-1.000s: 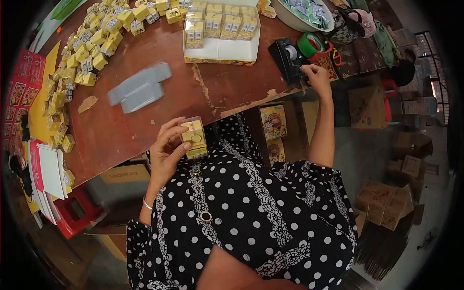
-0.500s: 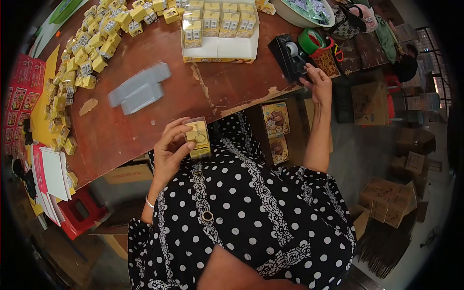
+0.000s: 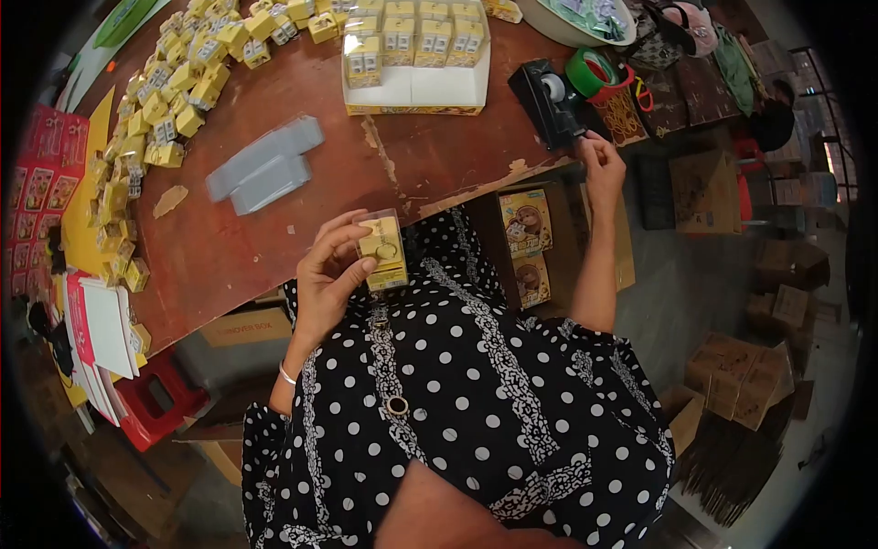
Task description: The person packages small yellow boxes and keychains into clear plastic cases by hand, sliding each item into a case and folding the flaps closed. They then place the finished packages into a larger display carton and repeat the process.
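Near the table's front edge, my left hand (image 3: 337, 267) grips a small clear box (image 3: 383, 249) with a yellow item and a metal ring inside. My right hand (image 3: 602, 169) is at the front end of the black tape dispenser (image 3: 551, 102), thumb and fingertips pinched together; what lies between them is too small to make out. Flat clear plastic sleeves (image 3: 267, 166) lie on the table between the left hand and the pile of yellow pieces (image 3: 174, 98). A display tray (image 3: 416, 99) behind them holds several filled clear boxes.
Beside the dispenser are a green tape roll (image 3: 585, 73), red-handled scissors (image 3: 643, 94) and rubber bands (image 3: 622, 117). A white basin (image 3: 585, 35) stands behind. An open carton (image 3: 570, 215) is below the table edge, and a red stool (image 3: 160, 400) at the lower left.
The fingers of my right hand have closed together at the dispenser's front end. The clear box in my left hand has shifted slightly up and to the right.
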Motion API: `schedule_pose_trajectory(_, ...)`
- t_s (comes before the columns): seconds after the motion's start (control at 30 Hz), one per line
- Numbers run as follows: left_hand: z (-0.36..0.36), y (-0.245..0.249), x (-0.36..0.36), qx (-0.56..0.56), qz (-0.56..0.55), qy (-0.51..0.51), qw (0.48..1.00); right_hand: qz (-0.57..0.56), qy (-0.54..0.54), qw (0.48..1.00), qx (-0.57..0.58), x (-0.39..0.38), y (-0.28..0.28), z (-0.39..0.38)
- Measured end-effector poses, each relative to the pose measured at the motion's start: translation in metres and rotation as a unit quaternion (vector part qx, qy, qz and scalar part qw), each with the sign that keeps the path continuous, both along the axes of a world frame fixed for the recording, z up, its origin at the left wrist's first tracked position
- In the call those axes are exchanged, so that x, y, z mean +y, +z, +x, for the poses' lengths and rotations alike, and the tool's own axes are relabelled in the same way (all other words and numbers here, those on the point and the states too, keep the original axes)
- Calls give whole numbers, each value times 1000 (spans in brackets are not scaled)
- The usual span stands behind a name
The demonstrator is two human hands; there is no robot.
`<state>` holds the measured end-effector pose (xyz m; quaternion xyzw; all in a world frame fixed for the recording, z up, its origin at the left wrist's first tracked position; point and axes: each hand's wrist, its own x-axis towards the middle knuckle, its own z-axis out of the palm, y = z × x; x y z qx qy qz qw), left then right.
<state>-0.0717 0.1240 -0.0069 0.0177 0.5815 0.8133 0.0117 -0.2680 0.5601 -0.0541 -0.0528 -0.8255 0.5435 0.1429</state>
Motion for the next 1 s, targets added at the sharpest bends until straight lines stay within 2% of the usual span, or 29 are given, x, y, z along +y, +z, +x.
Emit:
schedule_pose_trajectory(0.07,-3,4,0,15,-3,16,1000,106,12,984,145,-16,21,11)
schedule_pose_trajectory(0.1,-4,8,1,8,-1,30,1000,-24,12,993,115,-38,38,20)
schedule_pose_trajectory(0.17,-11,11,2,36,-51,40,997,-158,86,981,66,-81,71,43)
schedule_pose_trajectory(0.2,-14,17,5,42,-81,49,995,-177,142,973,49,-103,81,53)
schedule_pose_trajectory(0.27,-19,25,12,50,-84,65,993,-241,220,945,21,-153,98,81)
schedule_pose_trajectory(0.33,-24,26,17,62,-80,75,992,-257,292,921,-36,-190,108,102)
schedule_pose_trajectory(0.4,-25,25,16,130,-228,120,957,-268,321,906,-71,-220,110,116)
schedule_pose_trajectory(0.47,-26,26,15,157,-272,139,939,-256,340,901,-80,-233,104,120)
schedule_pose_trajectory(0.5,-26,26,15,186,-313,156,918,-257,342,900,-81,-238,100,121)
schedule_pose_trajectory(0.8,-28,14,19,236,-348,201,885,-209,327,918,-75,-253,93,120)
schedule_pose_trajectory(0.9,-28,12,15,240,-362,198,879,-213,303,921,-121,-255,100,119)
schedule_pose_trajectory(0.97,-26,20,13,229,-360,191,884,-119,274,951,-76,-256,94,117)
schedule_pose_trajectory(1.0,-26,23,13,218,-357,183,890,-119,275,951,-76,-255,89,115)
